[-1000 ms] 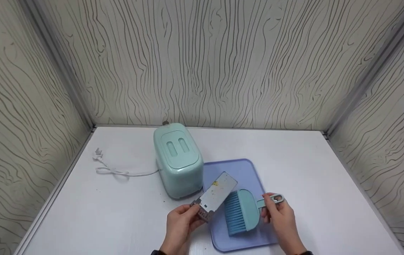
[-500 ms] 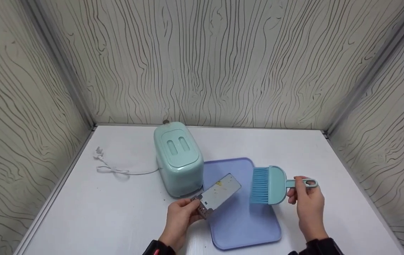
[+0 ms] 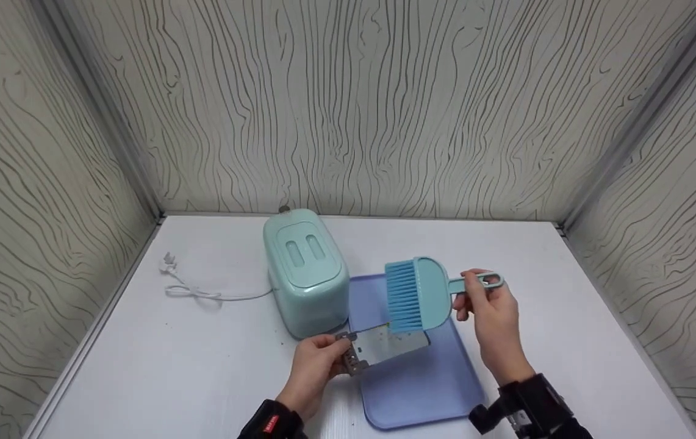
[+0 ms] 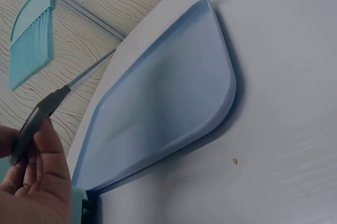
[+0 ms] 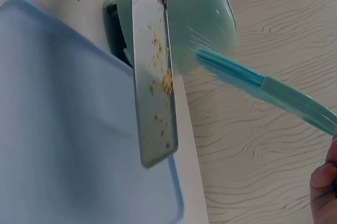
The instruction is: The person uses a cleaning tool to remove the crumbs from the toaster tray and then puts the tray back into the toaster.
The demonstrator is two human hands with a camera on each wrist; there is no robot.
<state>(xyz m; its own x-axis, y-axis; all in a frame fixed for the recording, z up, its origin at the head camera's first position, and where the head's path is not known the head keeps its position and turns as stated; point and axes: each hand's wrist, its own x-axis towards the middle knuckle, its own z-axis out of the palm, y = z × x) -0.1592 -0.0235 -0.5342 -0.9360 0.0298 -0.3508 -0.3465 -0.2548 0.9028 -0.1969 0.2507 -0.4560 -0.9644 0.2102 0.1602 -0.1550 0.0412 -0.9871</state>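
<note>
Between thumb and fingers, my left hand (image 3: 317,369) pinches the dark end of a metal crumb tray (image 3: 384,349), held tilted above a blue tray (image 3: 421,396). Yellowish crumbs (image 5: 167,83) lie on the crumb tray's face in the right wrist view. My right hand (image 3: 494,314) grips the handle of a mint-green brush (image 3: 435,292) with blue bristles. In the head view the bristles overlap the crumb tray's far edge; the right wrist view shows them apart from its surface. The left wrist view shows the crumb tray (image 4: 84,79) almost edge-on.
A mint-green toaster (image 3: 308,274) stands left of the blue tray, a lid over its top. Its white cord and plug (image 3: 201,296) lie on the table to the left. A small crumb (image 4: 235,161) sits on the table near the blue tray. Patterned walls (image 3: 348,110) surround the table.
My right hand first drew the brush right, off the crumb tray, then raised it back leftward above it. My left hand has turned the crumb tray, its free end swinging right and toward me.
</note>
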